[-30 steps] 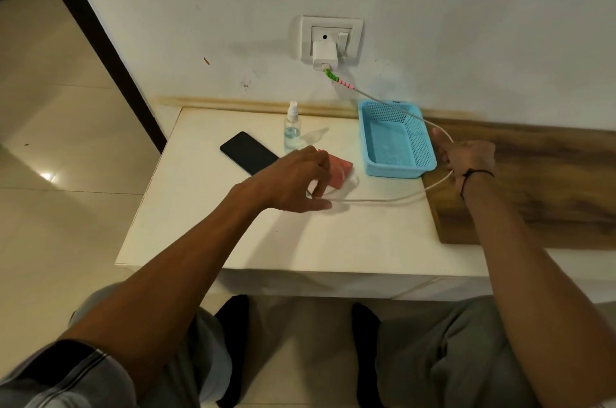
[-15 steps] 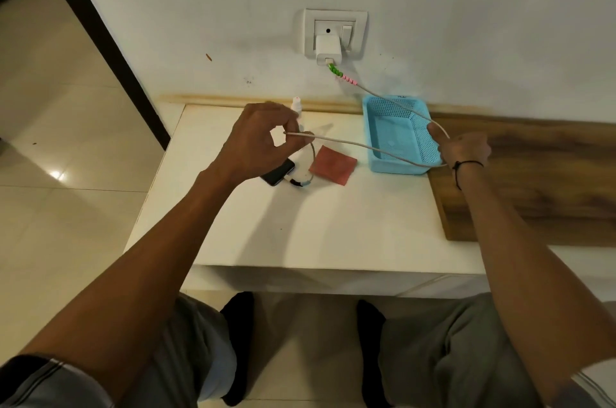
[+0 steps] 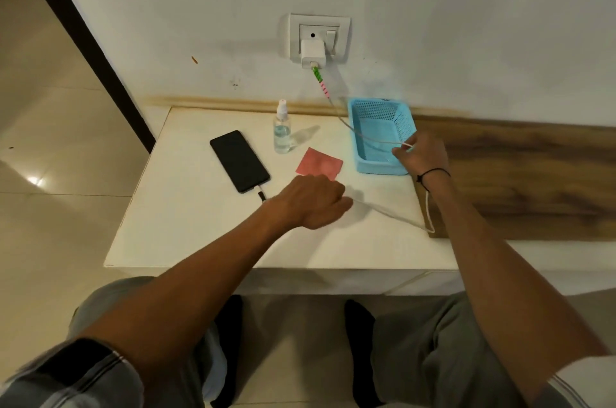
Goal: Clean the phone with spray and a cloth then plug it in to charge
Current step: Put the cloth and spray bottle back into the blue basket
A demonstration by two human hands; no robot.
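Half a second ago the left hand [image 3: 308, 199] was up in the air pinching the charging cable [image 3: 388, 212]; now it is down on the white table [image 3: 186, 234], loosely curled, whether gripping the cable I cannot tell. Plugged in, the black phone [image 3: 239, 160] lies flat beside the spray bottle [image 3: 282, 132] and red cloth [image 3: 319, 163]. His right hand [image 3: 421, 154] pinches the cable over the blue basket [image 3: 380, 137].

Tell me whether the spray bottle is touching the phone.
Apart. The head view shows a strip of bare white table between the spray bottle and the phone; the bottle stands upright to the phone's right.
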